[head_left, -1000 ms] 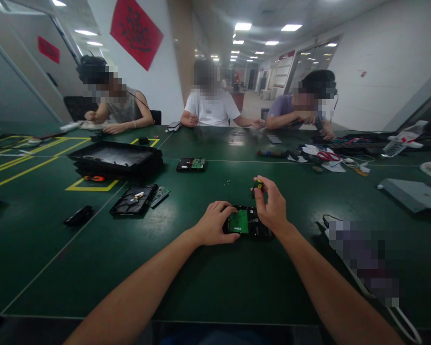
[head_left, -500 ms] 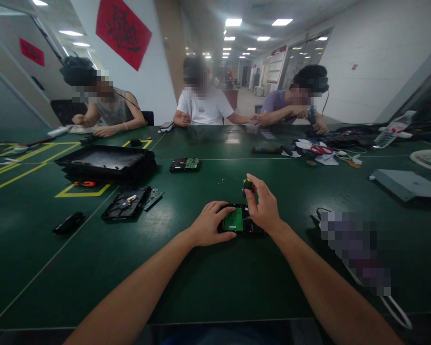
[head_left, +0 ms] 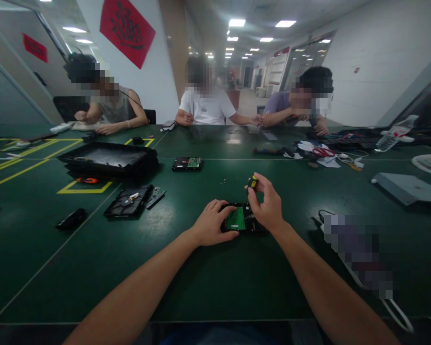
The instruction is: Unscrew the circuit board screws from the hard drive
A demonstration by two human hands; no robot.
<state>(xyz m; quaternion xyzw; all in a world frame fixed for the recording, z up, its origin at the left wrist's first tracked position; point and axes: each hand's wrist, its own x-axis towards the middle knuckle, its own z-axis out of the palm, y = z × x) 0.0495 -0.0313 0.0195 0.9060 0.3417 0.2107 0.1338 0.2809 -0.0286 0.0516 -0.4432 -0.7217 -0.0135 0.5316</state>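
A black hard drive (head_left: 253, 224) with a green circuit board (head_left: 236, 219) lies flat on the table in front of me. My left hand (head_left: 212, 225) holds its left end, thumb along the near edge and fingers over the far side. Above the drive's right part, my right hand (head_left: 267, 201) grips a short screwdriver (head_left: 253, 182) with a black and yellow handle between thumb and fingers. The screwdriver's tip is hidden, so I cannot tell whether it touches a screw. A few tiny screws (head_left: 223, 181) lie just beyond the drive.
Another hard drive (head_left: 187, 164) lies farther off. To the left are a black tray (head_left: 107, 158), an opened black case (head_left: 126, 201) and a loose circuit board (head_left: 155, 197). A power strip (head_left: 359, 254) and grey metal box (head_left: 409, 187) lie right. Three people sit opposite.
The screwdriver's handle has turned in my right hand, showing more of its yellow part. My left hand keeps its hold on the drive. The whole view has shifted slightly.
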